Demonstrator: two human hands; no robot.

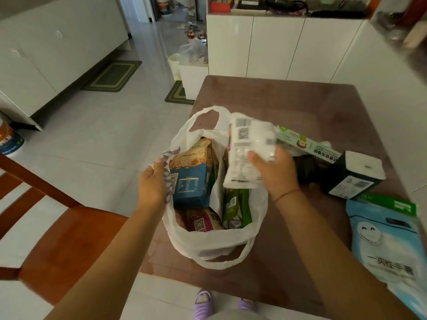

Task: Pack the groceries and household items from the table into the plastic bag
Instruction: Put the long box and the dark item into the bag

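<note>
A white plastic bag point(208, 248) stands open on the left part of the brown table point(288, 100). Inside it are a blue and tan packet point(190, 181), a green packet point(235, 204) and a maroon packet point(201, 221). My left hand point(153, 183) grips the bag's left rim and holds it open. My right hand point(275, 172) holds a white wrapped pack point(247, 153) with barcodes, tilted over the bag's right edge. On the table to the right lie a light green box point(307, 144), a black and white box point(353, 174) and a blue glove packet point(385, 241).
A dark bundle point(307, 167) lies behind my right hand. A green-edged packet point(392, 204) pokes out under the blue one. A wooden chair point(57, 239) stands at the left of the table. White cabinets point(277, 47) line the far wall.
</note>
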